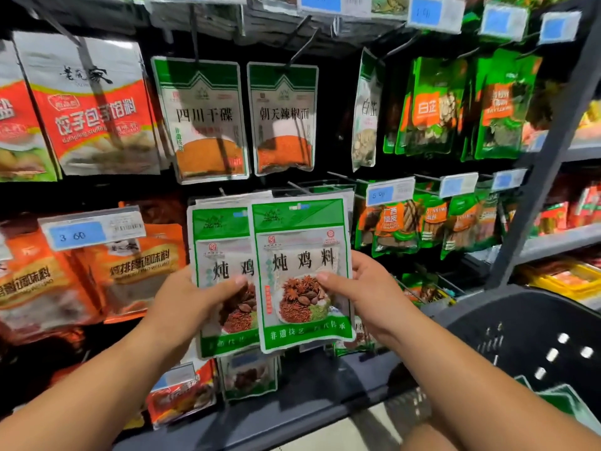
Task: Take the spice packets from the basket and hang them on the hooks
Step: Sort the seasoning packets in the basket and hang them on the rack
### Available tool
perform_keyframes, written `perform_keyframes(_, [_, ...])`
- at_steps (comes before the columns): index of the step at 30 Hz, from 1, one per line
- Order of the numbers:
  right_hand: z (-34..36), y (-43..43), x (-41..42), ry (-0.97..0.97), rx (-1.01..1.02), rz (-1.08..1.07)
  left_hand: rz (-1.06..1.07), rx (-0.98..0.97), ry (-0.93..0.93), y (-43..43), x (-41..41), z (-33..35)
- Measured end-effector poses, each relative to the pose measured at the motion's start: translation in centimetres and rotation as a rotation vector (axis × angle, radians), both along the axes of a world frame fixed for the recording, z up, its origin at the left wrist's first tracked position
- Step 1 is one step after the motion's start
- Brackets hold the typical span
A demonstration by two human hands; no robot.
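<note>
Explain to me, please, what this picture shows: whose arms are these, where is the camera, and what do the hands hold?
There is no machine here. A person works with bare hands, and the only camera sits on that person's head, looking forward and down, so the arms enter from below. The left hand pinches a green spice packet. The right hand pinches a second packet of the same look, which overlaps the first. Both are held up before a shop rack, where other packets hang on hooks near price tags. At lower right stands a black basket, seemingly with more green packets inside.
</note>
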State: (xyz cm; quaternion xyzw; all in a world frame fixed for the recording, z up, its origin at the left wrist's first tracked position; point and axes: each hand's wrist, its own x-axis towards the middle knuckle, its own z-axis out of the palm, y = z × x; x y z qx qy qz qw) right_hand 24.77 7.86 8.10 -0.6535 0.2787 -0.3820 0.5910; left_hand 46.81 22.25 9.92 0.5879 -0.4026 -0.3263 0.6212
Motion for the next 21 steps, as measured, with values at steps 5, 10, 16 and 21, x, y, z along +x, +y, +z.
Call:
perform_keyframes(5, [-1.5,-2.1,-0.5,0.034,0.014,-0.005,-0.081,0.042,0.043,-1.6,0.7,-2.0])
perform_keyframes(10, [-4.6,-3.9,-0.7,0.069,0.082,-0.010,-0.068,0.163,0.095,-2.9,1.5,-4.3])
perform_keyframes(16, [-9.7,-5.0,-0.8,0.085,0.159,-0.007,-0.044,0.279,0.135,-3.4,1.1,-7.7])
perform_keyframes(21, [-13.3,-4.8,-1.1,0.111,0.211,-0.006,-0.096,0.331,0.149,-4.0,2.0,-9.5])
